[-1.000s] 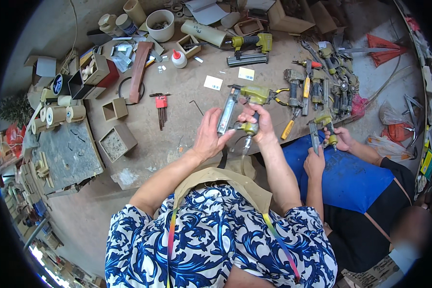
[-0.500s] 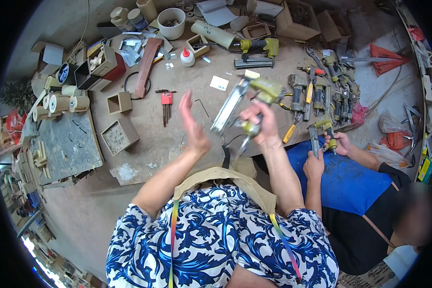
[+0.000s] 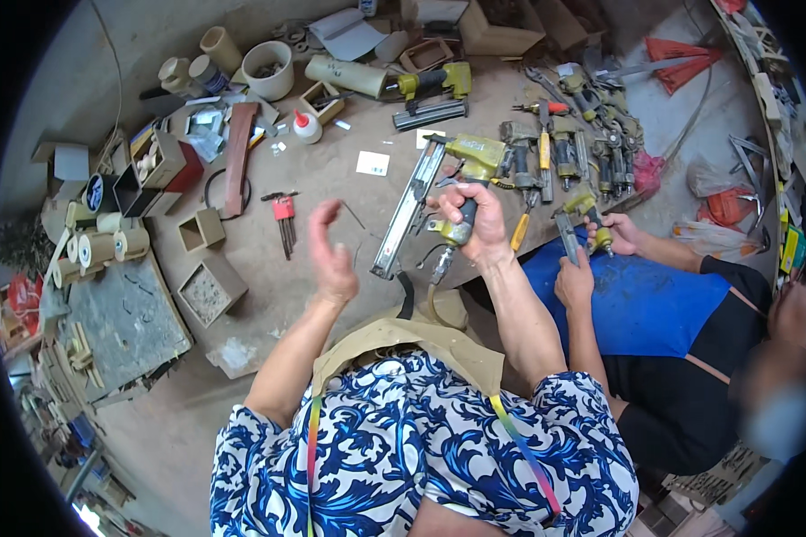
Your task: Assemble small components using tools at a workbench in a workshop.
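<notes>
My right hand (image 3: 475,222) is wrapped round the handle of a yellow-green pneumatic nail gun (image 3: 476,150), raised over the workbench. Its long silver magazine slants down to the left, toward my body. An air fitting (image 3: 442,261) at the handle's base joins a hose, which runs down by my apron. To the left, my left hand (image 3: 333,258) is held up with fingers stretched, open and holding nothing, apart from the nail gun. Beyond that hand, a red-holder hex key set (image 3: 283,211) and a white label card (image 3: 372,163) lie on the bench.
At right a co-worker's hands (image 3: 578,282) hold another nail gun (image 3: 589,211) over a blue apron. More nail guns and screwdrivers crowd the bench's right side. A second nail gun (image 3: 432,85), a glue bottle (image 3: 307,127) and a white bucket (image 3: 268,72) stand farther back. Wooden boxes (image 3: 213,291) sit left.
The whole view has shifted, with bench things now farther left. My right hand has moved the nail gun rightward over the bench, and it is less blurred. My left hand stays raised.
</notes>
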Demonstrator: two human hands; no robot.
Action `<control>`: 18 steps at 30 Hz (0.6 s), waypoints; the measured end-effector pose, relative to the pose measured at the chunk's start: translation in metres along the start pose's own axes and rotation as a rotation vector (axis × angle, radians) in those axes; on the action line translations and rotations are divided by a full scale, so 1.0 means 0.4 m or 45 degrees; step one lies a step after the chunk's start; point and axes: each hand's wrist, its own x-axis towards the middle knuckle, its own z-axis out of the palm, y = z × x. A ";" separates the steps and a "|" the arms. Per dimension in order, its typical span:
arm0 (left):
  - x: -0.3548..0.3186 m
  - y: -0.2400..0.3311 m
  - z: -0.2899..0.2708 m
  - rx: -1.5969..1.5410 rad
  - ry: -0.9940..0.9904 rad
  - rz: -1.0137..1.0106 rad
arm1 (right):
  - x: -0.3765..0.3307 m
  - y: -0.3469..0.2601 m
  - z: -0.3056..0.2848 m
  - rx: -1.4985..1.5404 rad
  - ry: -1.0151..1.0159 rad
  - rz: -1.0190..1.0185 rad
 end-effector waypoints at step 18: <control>0.156 0.012 0.115 0.076 0.048 0.279 | 0.009 0.079 0.094 -0.217 0.264 -0.029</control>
